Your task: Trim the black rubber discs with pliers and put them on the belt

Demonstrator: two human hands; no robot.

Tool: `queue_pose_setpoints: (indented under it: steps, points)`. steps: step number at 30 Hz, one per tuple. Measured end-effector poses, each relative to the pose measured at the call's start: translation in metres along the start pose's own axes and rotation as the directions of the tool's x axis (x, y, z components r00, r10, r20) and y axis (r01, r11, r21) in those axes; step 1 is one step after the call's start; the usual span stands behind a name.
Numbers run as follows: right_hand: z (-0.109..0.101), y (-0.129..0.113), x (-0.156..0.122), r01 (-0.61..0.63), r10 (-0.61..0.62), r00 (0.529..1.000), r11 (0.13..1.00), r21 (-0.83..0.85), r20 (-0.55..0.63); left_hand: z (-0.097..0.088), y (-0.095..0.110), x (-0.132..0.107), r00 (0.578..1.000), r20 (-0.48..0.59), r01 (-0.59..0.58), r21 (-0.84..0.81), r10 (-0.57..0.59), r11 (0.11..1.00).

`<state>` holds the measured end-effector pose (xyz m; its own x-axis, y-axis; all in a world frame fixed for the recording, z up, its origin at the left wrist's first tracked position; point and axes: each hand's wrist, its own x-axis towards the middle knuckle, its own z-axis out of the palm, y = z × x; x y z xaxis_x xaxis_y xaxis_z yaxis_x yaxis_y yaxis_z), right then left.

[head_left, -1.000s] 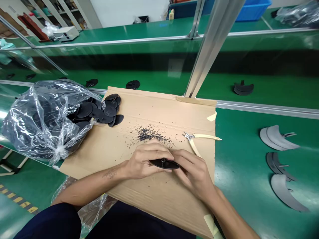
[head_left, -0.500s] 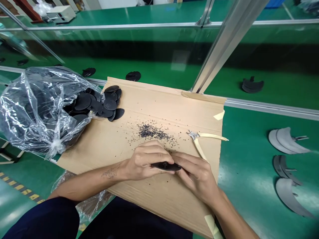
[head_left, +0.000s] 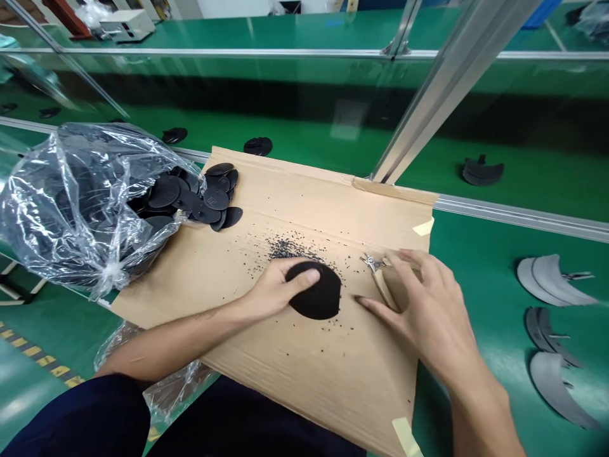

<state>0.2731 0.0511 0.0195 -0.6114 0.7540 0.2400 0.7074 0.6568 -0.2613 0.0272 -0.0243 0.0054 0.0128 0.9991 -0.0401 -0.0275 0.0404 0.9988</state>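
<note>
My left hand (head_left: 280, 285) grips a round black plastic disc (head_left: 318, 298) with one straight edge, thumb on top and fingers beneath. The disc's broad face is turned up toward me, above the cardboard sheet (head_left: 266, 336). My right hand (head_left: 423, 292) is off the disc, thumb and fingers spread, over a pair of cutting pliers (head_left: 383, 285) with pale yellow handles. Its fingers partly cover one handle; I see no grip on it. Small black plastic scraps (head_left: 285, 246) lie scattered behind and around the disc.
A clear plastic bag (head_left: 90, 203) of black discs lies at left, with more discs (head_left: 216, 198) spilling onto the cardboard. Grey curved parts (head_left: 552, 279) rest on the green surface at right. A metal post (head_left: 428, 95) rises behind the cardboard; further black parts (head_left: 483, 170) sit beyond the rail.
My right hand has let go of the disc and moved right to the pliers, its fingers opening. My left hand has turned the disc from edge-on to face-up.
</note>
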Motion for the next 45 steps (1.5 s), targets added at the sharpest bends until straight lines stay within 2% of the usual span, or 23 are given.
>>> queue_pose_setpoints:
  steps: [3,6,8,11,14,16,19,20,21,25,27,29,31,33,36,41,43,45]
  points:
    - [0.004,0.012,-0.004,-0.032,0.037,0.998,0.992,-0.118,0.042,-0.003,-0.006,0.007,0.988,-0.028,0.136,-0.27,-0.149,0.953]
    - [0.007,0.01,-0.006,-0.055,0.054,0.998,0.994,-0.095,-0.009,-0.005,-0.006,0.01,0.977,-0.003,0.194,-0.393,-0.212,0.899]
    - [0.005,0.004,-0.005,-0.081,0.081,0.993,0.997,-0.001,-0.088,-0.004,-0.004,0.01,0.975,-0.014,0.197,-0.417,-0.223,0.887]
    - [-0.002,-0.007,-0.001,-0.121,0.163,0.975,0.96,0.254,-0.153,-0.003,0.0,0.008,0.973,-0.055,0.187,-0.378,-0.223,0.907]
    - [-0.011,-0.019,0.001,-0.175,0.267,0.957,0.838,0.517,-0.11,-0.004,0.0,0.006,0.986,-0.061,0.136,-0.237,-0.155,0.962]
    - [-0.013,-0.026,0.001,-0.217,0.309,0.951,0.71,0.67,-0.019,-0.004,0.0,0.004,0.997,-0.044,0.061,-0.125,-0.067,0.99]
    - [-0.011,-0.035,0.0,-0.292,0.256,0.948,0.457,0.84,0.19,-0.004,0.001,0.001,1.0,0.0,-0.026,-0.006,0.026,1.0]
    - [-0.01,-0.038,-0.001,-0.308,0.231,0.945,0.396,0.865,0.231,-0.003,0.001,0.0,0.999,0.018,-0.042,0.019,0.042,0.999]
    - [-0.009,-0.039,-0.002,-0.315,0.216,0.944,0.364,0.877,0.249,-0.003,0.002,-0.001,0.998,0.031,-0.058,0.039,0.057,0.998]
    - [-0.01,-0.04,-0.005,-0.286,0.235,0.948,0.331,0.899,0.215,-0.002,0.003,-0.005,0.996,0.051,-0.08,0.072,0.076,0.994]
    - [-0.013,-0.039,-0.006,-0.279,0.235,0.946,0.252,0.927,0.221,-0.002,0.003,-0.005,0.993,0.066,-0.098,0.082,0.093,0.992]
    - [-0.014,-0.04,-0.007,-0.282,0.232,0.942,0.164,0.945,0.241,-0.001,0.004,-0.005,0.982,0.1,-0.171,0.106,0.16,0.98]
    - [-0.011,-0.042,-0.008,-0.284,0.245,0.937,0.11,0.952,0.251,0.0,0.005,-0.006,0.964,0.128,-0.248,0.127,0.232,0.96]
    - [-0.006,-0.045,-0.009,-0.266,0.293,0.929,0.096,0.959,0.228,0.002,0.006,-0.006,0.956,0.136,-0.28,0.138,0.262,0.95]
    - [0.003,-0.052,-0.01,-0.252,0.333,0.919,0.084,0.964,0.211,0.005,0.005,-0.009,0.957,0.154,-0.266,0.141,0.245,0.954]
    - [0.004,-0.059,-0.007,-0.298,0.188,0.938,0.005,0.955,0.292,0.01,0.001,-0.012,0.952,0.199,-0.255,0.095,0.233,0.962]
    - [0.0,-0.056,-0.006,-0.289,0.19,0.941,0.022,0.957,0.28,0.01,0.002,-0.012,0.96,0.184,-0.221,0.048,0.209,0.974]
    - [-0.004,-0.05,-0.006,-0.255,0.244,0.942,0.069,0.964,0.232,0.008,0.004,-0.012,0.977,0.141,-0.167,0.031,0.161,0.985]
